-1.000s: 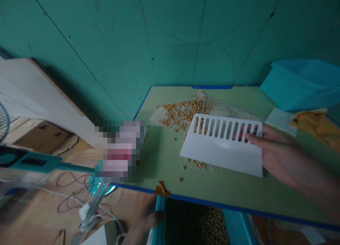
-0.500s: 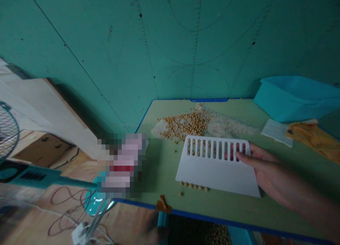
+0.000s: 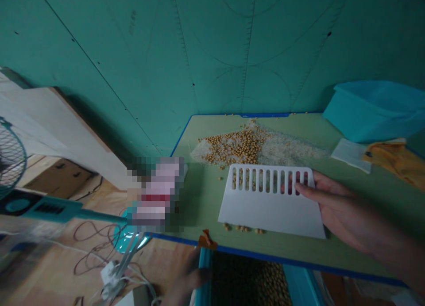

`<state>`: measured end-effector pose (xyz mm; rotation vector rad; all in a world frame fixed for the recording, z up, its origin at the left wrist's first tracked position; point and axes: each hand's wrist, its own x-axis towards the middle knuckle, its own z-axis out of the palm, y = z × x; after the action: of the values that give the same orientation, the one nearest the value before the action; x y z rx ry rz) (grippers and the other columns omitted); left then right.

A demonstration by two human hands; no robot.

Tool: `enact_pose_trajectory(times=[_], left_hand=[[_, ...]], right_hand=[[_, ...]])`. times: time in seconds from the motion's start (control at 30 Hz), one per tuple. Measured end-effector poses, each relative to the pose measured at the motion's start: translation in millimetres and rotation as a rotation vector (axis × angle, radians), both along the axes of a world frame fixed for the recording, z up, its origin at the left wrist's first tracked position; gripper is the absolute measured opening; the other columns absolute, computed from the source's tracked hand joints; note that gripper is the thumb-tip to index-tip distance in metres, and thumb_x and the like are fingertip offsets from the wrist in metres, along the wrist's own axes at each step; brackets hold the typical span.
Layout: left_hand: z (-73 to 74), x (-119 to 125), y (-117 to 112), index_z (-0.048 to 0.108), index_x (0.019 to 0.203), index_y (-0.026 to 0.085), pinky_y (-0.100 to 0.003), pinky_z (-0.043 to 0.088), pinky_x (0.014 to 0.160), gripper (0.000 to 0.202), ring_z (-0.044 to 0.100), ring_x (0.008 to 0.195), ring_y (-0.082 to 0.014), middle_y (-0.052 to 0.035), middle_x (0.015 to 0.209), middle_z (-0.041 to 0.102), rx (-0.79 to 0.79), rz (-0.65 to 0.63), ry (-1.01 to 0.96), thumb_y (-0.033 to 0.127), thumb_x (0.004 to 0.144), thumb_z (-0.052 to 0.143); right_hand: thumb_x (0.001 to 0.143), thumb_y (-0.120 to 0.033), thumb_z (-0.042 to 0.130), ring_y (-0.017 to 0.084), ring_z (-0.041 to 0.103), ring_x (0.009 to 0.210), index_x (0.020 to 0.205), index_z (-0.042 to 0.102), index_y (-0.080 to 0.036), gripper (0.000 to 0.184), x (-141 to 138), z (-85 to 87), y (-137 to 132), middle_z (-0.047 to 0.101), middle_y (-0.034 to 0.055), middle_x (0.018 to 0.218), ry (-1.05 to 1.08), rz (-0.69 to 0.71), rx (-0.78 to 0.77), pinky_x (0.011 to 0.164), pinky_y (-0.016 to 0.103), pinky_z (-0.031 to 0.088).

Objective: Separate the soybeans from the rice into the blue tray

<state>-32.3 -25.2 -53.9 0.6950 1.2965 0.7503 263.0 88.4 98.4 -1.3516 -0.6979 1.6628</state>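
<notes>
My right hand (image 3: 335, 200) is closed on the right end of a white slotted scraper (image 3: 268, 211), thumb over its slots. The scraper stands tilted on the green tabletop (image 3: 195, 204), and a few loose soybeans (image 3: 244, 228) lie along its lower edge. Behind it spreads a pile of soybeans (image 3: 239, 147) mixed with white grains (image 3: 288, 153). Below the table's front edge, my left hand (image 3: 191, 275) is closed on the left rim of a blue bin (image 3: 204, 270); it is dark and somewhat blurred. Many soybeans (image 3: 270, 279) lie inside that bin.
At the back right are a light-blue tub (image 3: 372, 120), a white packet (image 3: 352, 155) and an orange cloth (image 3: 395, 160). A pixelated pink item (image 3: 159, 191) sits at the table's left edge. Left on the floor stand a fan (image 3: 49, 208), cables and a power strip (image 3: 111, 277).
The scraper and my right hand have come slightly nearer the front edge, with the loose soybeans shifted that way too. My view has tilted down, showing more of the bin.
</notes>
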Motion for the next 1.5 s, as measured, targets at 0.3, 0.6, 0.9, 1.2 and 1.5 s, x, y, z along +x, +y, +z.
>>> enact_pose_trajectory(times=[0.3,0.6,0.9,1.2,1.5], left_hand=[[13.0,7,-3,0.075,0.116,0.029,-0.06,0.029,0.117,0.054,0.04,0.141,-0.0444,-0.003,0.131,0.071,0.023,0.037,-0.109,0.028,0.062,0.075],[21.6,11,-4,0.071,0.122,0.026,-0.055,0.031,0.117,0.059,0.044,0.139,-0.0417,-0.0037,0.133,0.071,0.059,0.04,-0.125,0.033,0.064,0.072],[23.0,13,-2,0.072,0.12,0.026,-0.057,0.034,0.114,0.056,0.05,0.134,-0.043,-0.0032,0.127,0.074,0.038,0.011,-0.164,0.035,0.065,0.073],[36.6,21,-3,0.076,0.113,0.025,-0.053,0.02,0.122,0.05,0.033,0.145,-0.0395,-0.0005,0.136,0.068,0.083,0.086,-0.148,0.027,0.063,0.069],[31.7,17,-3,0.072,0.119,0.021,-0.055,0.023,0.12,0.054,0.042,0.139,-0.0422,-0.0054,0.131,0.071,0.081,0.057,-0.179,0.029,0.065,0.069]], right_hand=[[0.052,-0.038,0.086,0.029,0.072,0.071,0.071,0.065,-0.033,0.029,0,-0.7,-4,0.076,0.0021,0.076,-0.033,0.031,0.065,0.061,0.039,0.059],[0.06,-0.032,0.081,0.028,0.072,0.071,0.076,0.062,-0.031,0.025,4,-6.2,-7,0.077,0.0031,0.079,-0.041,0.055,0.097,0.062,0.041,0.059],[0.06,-0.032,0.083,0.024,0.073,0.074,0.084,0.067,-0.025,0.03,4,-3.7,-12,0.078,0.0013,0.082,-0.035,0.023,0.026,0.061,0.032,0.057],[0.045,-0.034,0.091,0.028,0.074,0.08,0.083,0.067,-0.029,0.045,6,-10.6,-9,0.078,-0.0001,0.087,0.024,0.019,-0.024,0.06,0.036,0.061],[0.044,-0.033,0.092,0.029,0.074,0.083,0.083,0.069,-0.03,0.046,2,-8.9,-12,0.078,0.0016,0.095,0.013,0.019,-0.051,0.062,0.038,0.063]])
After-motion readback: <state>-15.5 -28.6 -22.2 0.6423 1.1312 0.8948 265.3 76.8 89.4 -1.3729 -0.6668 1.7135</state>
